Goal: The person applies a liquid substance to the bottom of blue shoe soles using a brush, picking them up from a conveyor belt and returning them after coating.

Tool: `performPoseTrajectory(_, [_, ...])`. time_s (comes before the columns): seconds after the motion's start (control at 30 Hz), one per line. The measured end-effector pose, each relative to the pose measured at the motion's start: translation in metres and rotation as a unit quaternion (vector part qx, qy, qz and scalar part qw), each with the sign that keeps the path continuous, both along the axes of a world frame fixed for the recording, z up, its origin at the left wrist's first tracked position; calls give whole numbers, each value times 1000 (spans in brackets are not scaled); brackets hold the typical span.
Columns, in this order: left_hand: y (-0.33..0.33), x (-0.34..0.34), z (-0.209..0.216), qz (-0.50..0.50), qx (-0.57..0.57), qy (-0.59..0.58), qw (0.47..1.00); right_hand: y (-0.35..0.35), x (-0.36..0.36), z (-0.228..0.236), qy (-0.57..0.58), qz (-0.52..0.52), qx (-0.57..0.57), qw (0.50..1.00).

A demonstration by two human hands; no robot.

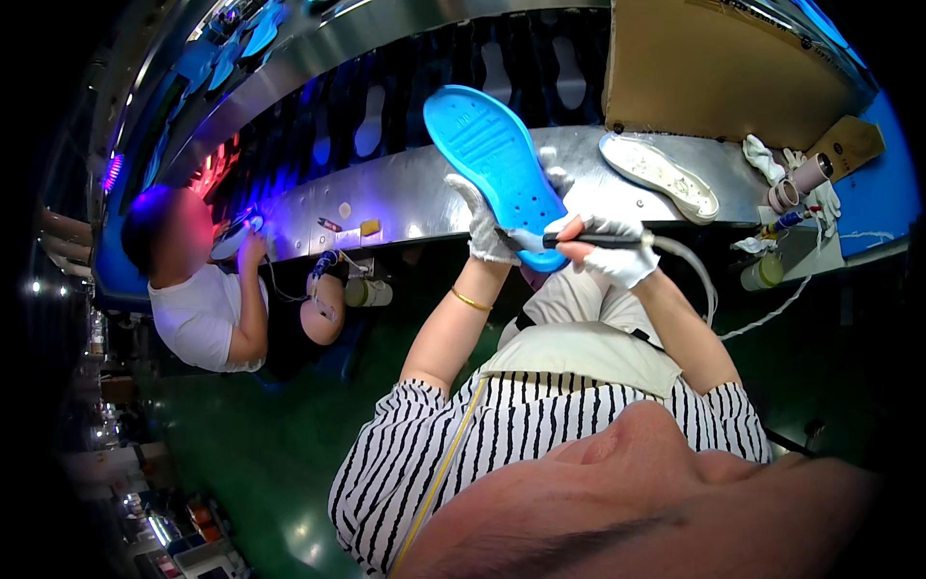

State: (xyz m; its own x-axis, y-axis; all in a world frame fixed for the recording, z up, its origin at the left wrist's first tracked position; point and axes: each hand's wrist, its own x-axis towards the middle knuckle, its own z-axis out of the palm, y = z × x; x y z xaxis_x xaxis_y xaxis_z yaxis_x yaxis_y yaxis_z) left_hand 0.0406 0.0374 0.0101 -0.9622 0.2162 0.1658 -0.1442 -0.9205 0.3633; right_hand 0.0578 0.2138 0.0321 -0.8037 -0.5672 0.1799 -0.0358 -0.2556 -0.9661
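Note:
A bright blue shoe sole (pixel 497 159) is held tilted in front of me, its patterned face with ribs and small holes turned up. My left hand (pixel 482 220), in a pale glove, grips its left edge near the lower end. My right hand (pixel 612 253), gloved with bare fingertips showing, is closed round a black-handled brush (pixel 579 237). Pale bristles reach across the lower end of the sole, and a clear hose trails from the handle's rear. Past the sole, a white sole (pixel 661 176) lies on the metal ledge (pixel 588 145).
Dark conveyor slots (pixel 424 92) hold several grey soles behind the ledge. A cardboard box (pixel 723 77) stands at the far right, near cups (pixel 810 174) and loose white gloves (pixel 762 159). At left sits a co-worker (pixel 207 309) with a sole. A yellow block (pixel 370 227) rests on the ledge.

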Motion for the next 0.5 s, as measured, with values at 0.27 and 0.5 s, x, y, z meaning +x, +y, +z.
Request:
performPoseTrajectory(0.27, [-9, -33, 5, -7, 31, 168, 985, -8, 0, 5, 1, -59, -8, 998])
performPoseTrajectory(0.5, [-22, -38, 9, -23, -12, 203, 979, 1, -13, 3, -9, -106, 15, 994])
